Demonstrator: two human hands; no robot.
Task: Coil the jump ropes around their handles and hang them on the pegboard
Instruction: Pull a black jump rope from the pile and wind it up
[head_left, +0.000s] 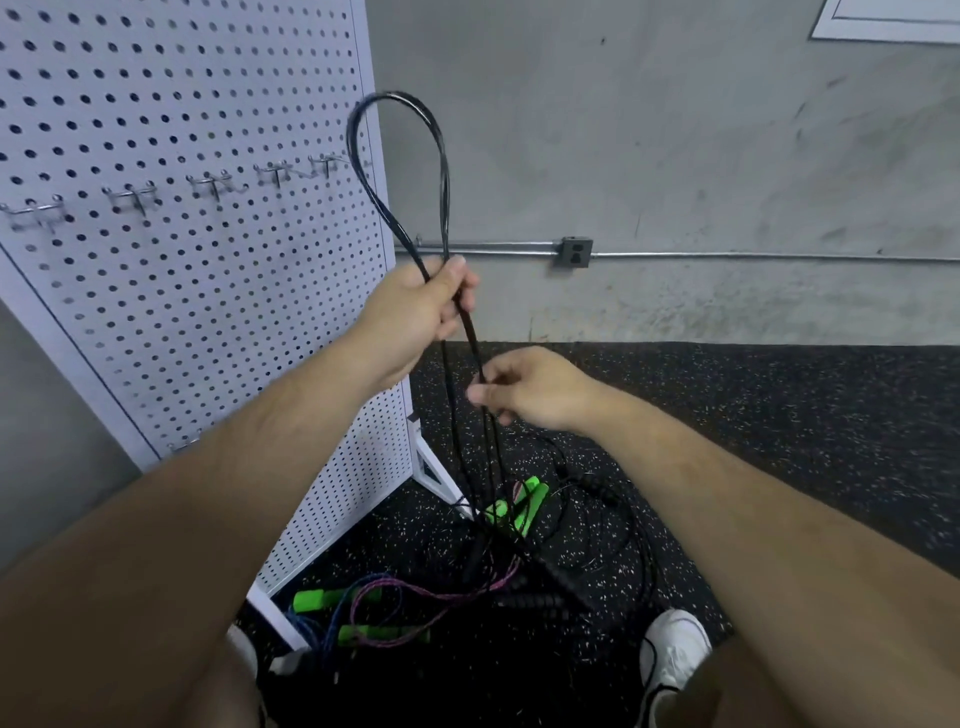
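Observation:
My left hand (415, 306) is raised and grips a black jump rope (400, 166) whose strands form a tall loop above the fist, in front of the white pegboard (171, 249). Below the fist the rope's thin black handle and strands slant down. My right hand (524, 389) pinches those strands a little lower. The rest of the black rope trails to the floor. A row of metal hooks (210, 182) juts from the pegboard, all bare.
More ropes lie tangled on the speckled black floor: green handles (511, 506) by the pegboard's foot, green handles (363, 618) with blue and pink cords, and a black beaded rope (550, 592). My white shoes (675, 644) stand beside them. A grey wall with a conduit and outlet (575, 252) lies behind.

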